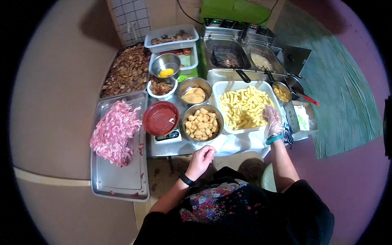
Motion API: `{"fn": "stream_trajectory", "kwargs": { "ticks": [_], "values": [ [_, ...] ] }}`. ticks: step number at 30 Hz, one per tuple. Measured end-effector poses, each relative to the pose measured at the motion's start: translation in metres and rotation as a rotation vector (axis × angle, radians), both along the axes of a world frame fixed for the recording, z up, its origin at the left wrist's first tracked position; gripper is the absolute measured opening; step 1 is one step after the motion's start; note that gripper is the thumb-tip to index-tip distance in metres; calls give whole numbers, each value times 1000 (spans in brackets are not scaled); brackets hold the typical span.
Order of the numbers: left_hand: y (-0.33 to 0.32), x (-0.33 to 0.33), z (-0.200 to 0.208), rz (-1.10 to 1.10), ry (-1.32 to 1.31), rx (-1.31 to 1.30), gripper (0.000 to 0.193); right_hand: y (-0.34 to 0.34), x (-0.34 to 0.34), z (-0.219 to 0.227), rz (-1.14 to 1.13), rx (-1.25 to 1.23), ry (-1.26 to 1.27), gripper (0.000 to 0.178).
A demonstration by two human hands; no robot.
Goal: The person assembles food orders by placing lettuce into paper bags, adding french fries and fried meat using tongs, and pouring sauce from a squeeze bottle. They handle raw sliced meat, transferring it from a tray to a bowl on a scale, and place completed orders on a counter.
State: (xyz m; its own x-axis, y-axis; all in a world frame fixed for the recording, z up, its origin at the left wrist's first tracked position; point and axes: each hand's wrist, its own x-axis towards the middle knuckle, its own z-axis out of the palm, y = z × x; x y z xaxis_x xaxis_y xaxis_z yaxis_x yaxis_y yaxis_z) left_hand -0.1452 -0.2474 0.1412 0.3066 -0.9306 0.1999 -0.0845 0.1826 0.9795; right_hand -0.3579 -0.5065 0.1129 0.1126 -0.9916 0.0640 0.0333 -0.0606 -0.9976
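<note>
My right hand (274,121), in a clear plastic glove with a green band at the wrist, reaches over the right side of a white tub (217,87). Its fingers are stretched toward the pale cut fries (245,105) in the tub; the glove blurs whether they touch any. My left hand (201,160), bare with a black band on the wrist, is curled closed by the table's front edge, with nothing visible in it. Just beyond it stands a steel bowl (222,122) of breaded nuggets (201,124). Behind that is another steel bowl (179,86) with tan breading.
Raw pink meat strips (114,132) lie in a metal tray (118,183) at left. A red-brown bowl (160,118) sits on a scale (167,136). Fryers (228,57) with black-handled baskets stand at the back. A red-handled pan (304,96) and box (302,118) are at right.
</note>
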Motion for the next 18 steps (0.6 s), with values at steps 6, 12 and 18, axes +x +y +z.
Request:
{"fn": "stream_trajectory", "kwargs": {
  "ticks": [6, 12, 18],
  "values": [
    [-69, -7, 15, -173, -31, 12, 14, -92, -33, -2, -63, 246, -244, 47],
    [-183, -33, 5, -114, -115, 167, 24, -203, -25, 5, -10, 515, -296, 37],
    [-292, -38, -11, -22, 504, 195, 44, -250, -12, 13, 79, 377, 11, 34]
  ]
}}
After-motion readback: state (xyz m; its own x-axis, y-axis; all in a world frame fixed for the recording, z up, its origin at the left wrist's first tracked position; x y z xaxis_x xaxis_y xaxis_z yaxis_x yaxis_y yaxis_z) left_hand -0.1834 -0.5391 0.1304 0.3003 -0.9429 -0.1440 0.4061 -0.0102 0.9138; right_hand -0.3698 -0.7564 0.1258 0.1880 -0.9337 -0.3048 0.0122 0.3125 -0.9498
